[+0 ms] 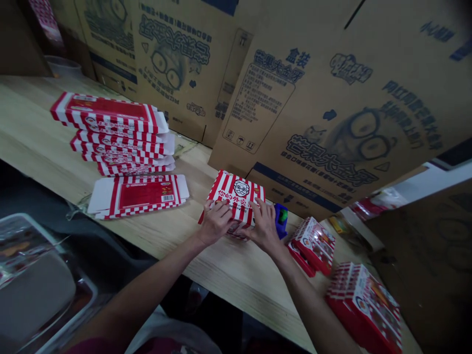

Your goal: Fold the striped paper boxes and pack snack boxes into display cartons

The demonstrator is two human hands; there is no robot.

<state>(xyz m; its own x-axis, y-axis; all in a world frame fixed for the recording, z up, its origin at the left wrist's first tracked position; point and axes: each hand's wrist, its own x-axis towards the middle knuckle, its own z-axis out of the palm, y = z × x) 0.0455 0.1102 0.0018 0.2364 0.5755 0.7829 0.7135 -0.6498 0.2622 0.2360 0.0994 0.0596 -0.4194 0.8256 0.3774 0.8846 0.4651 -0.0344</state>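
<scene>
A red-and-white striped carton (236, 191) with a printed face and lettering stands on the wooden table in front of me. My left hand (217, 223) grips its near left side, fingers curled over the top edge. On the near right side my right hand (263, 223) holds the same carton, fingers on the top panel. Between my hands the near side is partly shadowed, so I cannot make out whether it is closed. Just right of my right hand sits a blue tape dispenser-like object (281, 221) with a green part.
Flattened striped cartons (114, 113) lie stacked at the left, with a single flat carton (147, 194) nearer me. Small red boxes (317, 241) and more red boxes (368, 305) stand right. Large cardboard boxes (265, 118) wall the back. A plastic tub (37, 231) is lower left.
</scene>
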